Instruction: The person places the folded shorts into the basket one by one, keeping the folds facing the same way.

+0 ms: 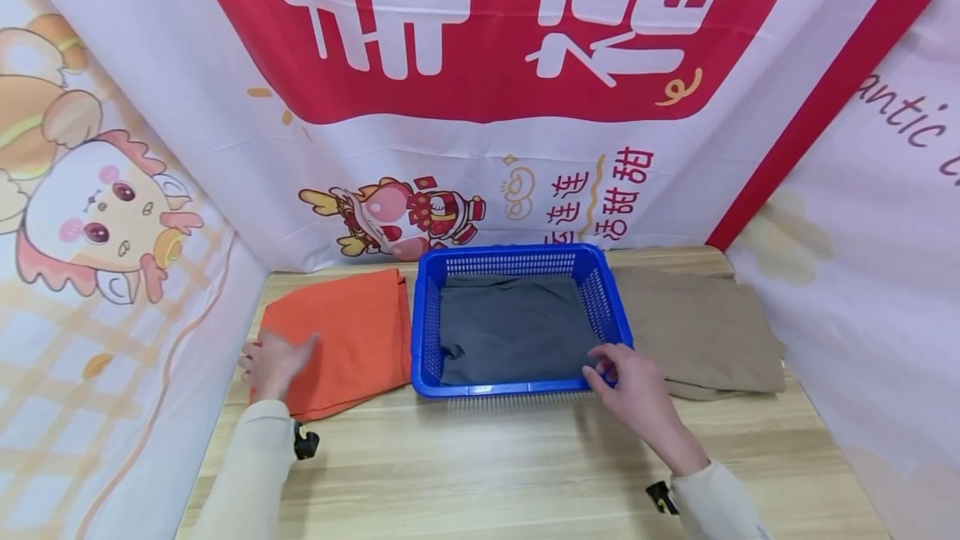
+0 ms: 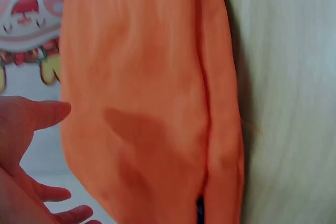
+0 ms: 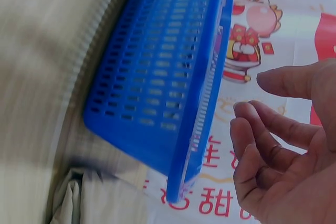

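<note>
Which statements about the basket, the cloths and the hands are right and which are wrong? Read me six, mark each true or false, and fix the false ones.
1. The dark gray cloth lies inside the blue basket. True.
2. The left hand is at the orange cloth, the right hand near the basket. True.
3. In the head view, the brown cloth lies right of the basket. True.
4. The orange cloth is in the basket. False: it lies outside, on the left in the head view.
5. The right hand grips the brown cloth. False: it holds nothing.
6. The basket's walls are solid. False: they have many small openings.
</note>
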{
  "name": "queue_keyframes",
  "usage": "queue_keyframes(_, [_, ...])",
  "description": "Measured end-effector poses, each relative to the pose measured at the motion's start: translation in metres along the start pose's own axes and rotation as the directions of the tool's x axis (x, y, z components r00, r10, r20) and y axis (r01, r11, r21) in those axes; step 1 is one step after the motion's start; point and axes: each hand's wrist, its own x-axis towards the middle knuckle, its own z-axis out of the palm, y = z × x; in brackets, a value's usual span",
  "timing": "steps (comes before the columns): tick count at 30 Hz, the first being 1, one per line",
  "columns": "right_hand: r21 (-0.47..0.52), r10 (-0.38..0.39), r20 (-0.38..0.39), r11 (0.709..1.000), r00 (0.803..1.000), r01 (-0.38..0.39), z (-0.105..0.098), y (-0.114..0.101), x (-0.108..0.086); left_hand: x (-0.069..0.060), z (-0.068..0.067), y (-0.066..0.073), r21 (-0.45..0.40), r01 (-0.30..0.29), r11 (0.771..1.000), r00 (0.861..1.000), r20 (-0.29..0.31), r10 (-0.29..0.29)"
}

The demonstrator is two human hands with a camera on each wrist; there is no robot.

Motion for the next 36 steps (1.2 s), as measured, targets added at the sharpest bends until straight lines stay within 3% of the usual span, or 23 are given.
queue_keyframes(8, [0.078, -0.023, 0.071, 0.997, 0.997, 0.017, 0.01, -0.015, -0.009, 0.005, 0.0, -0.018, -0.012, 0.07, 0.997, 0.991, 0.113, -0.068])
queue_keyframes(18, [0.099, -0.125, 0.135, 0.989, 0.983, 0.112, 0.022, -0.035, -0.017, 0.003, 0.013, -0.027, 0.008, 0.055, 0.998, 0.996, 0.066, -0.056])
queue_keyframes(25, [0.115, -0.24, 0.225, 0.969, 0.944, 0.219, 0.04, -0.05, -0.024, -0.004, 0.016, -0.031, 0.013, 0.038, 0.999, 0.997, 0.071, -0.039])
queue_keyframes(36, [0.217, -0.292, 0.361, 0.95, 0.886, 0.225, 0.076, -0.067, -0.028, -0.019, 0.016, -0.04, 0.027, -0.021, 0.999, 0.997, 0.078, 0.019])
